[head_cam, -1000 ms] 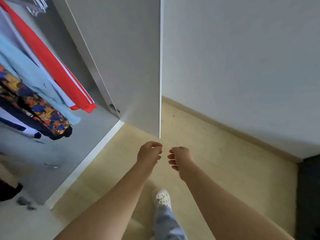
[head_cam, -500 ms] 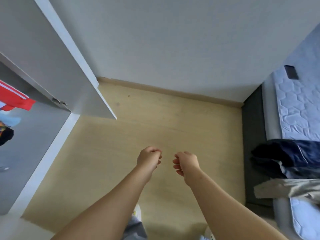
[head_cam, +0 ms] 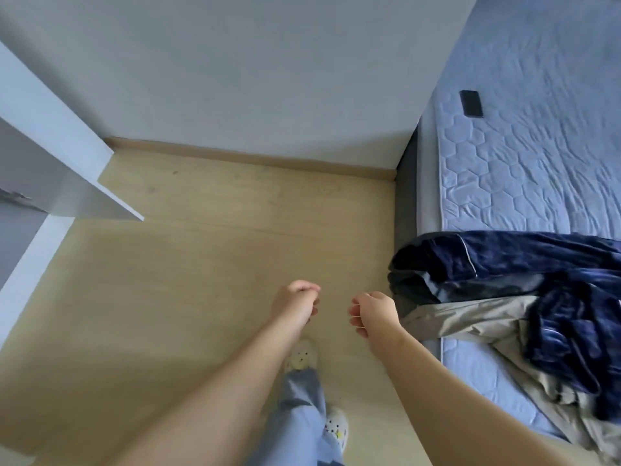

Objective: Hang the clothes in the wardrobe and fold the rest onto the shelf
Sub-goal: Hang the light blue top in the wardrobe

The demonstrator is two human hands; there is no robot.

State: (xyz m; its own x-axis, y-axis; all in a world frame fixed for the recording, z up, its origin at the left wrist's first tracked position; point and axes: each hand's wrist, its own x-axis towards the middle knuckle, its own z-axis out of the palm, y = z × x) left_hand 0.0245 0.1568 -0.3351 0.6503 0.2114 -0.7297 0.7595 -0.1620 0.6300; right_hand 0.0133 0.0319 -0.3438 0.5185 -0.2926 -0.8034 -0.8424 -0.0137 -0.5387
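A dark blue velvet garment (head_cam: 524, 264) with pale piping lies heaped on the near edge of the bed, over a beige garment (head_cam: 470, 326) that spills toward the floor. My left hand (head_cam: 295, 302) and my right hand (head_cam: 374, 312) hang side by side over the wooden floor, both empty with fingers loosely curled. My right hand is just left of the beige garment and does not touch it. The wardrobe's open white door (head_cam: 60, 169) juts in at the left; the hanging clothes are out of view.
A bed with a pale blue quilted mattress (head_cam: 524, 146) fills the right side, with a black phone (head_cam: 471, 103) lying on it. A white wall (head_cam: 252, 72) stands ahead. My feet in white clogs (head_cam: 302, 356) stand on the light wooden floor (head_cam: 201, 264).
The view has swung right, away from the wardrobe and its hanging clothes, toward the bed. The blue and beige garments have come into view. Both hands stay empty.
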